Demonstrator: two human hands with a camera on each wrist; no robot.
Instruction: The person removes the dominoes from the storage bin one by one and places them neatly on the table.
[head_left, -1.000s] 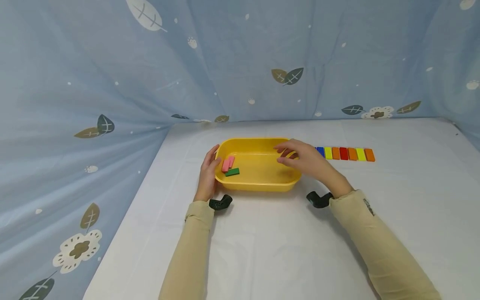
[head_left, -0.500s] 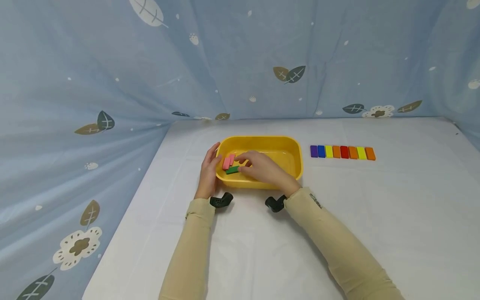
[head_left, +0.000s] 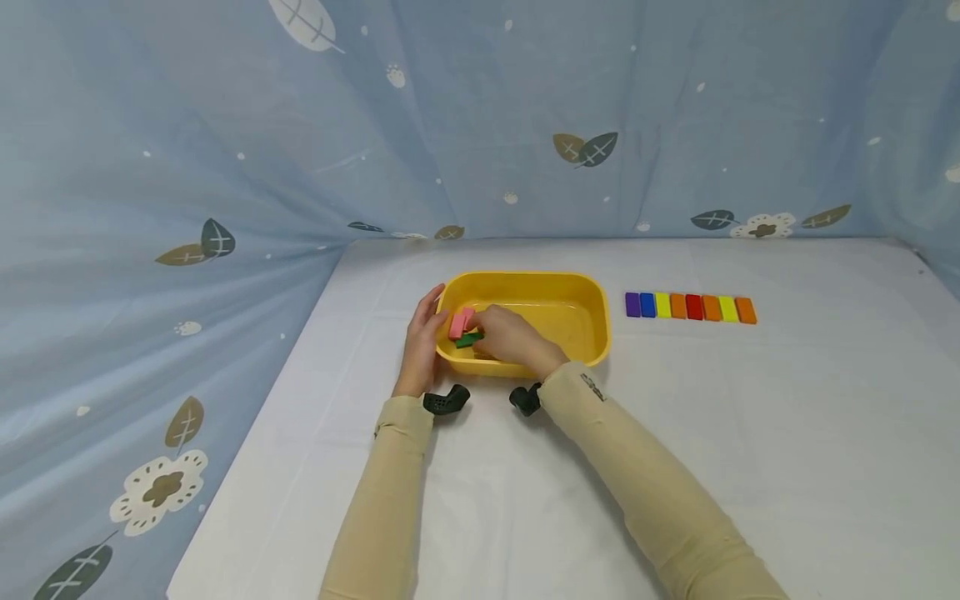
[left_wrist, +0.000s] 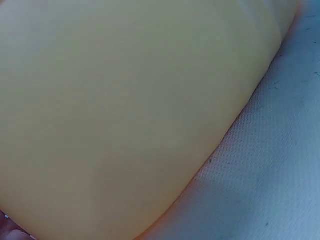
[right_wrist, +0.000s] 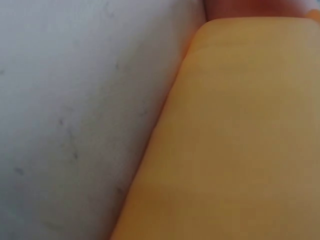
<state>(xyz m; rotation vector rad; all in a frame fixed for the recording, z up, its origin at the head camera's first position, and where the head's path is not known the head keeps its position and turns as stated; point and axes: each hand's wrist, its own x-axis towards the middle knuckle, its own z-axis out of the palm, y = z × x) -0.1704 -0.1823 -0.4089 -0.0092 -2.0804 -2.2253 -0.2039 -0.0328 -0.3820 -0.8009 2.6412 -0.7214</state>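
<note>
A yellow plastic basin (head_left: pixel 566 289) stands on the white-covered table. My left hand (head_left: pixel 418 348) grips its left rim, thumb over the edge and fingers along the outside. Inside, near that end, lie two pink blocks (head_left: pixel 457 325) and a green block (head_left: pixel 468 340). Reaching over the front rim, my right hand (head_left: pixel 513 335) pinches the right end of the green block, with the fingertips partly covering it. Both wrist views are mostly filled by the basin's outer wall (left_wrist: pixel 125 110), so the fingers' work is hidden there.
To the right of the basin, a straight row of flat coloured blocks lies on the table, from a purple block (head_left: pixel 633 305) to an orange block (head_left: pixel 746 311). A blue patterned cloth (head_left: pixel 480 125) hangs behind the table and along its left side.
My right hand has moved left from the basin's right end to the green block, uncovering the purple end of the row. My left hand keeps its grip on the rim.
</note>
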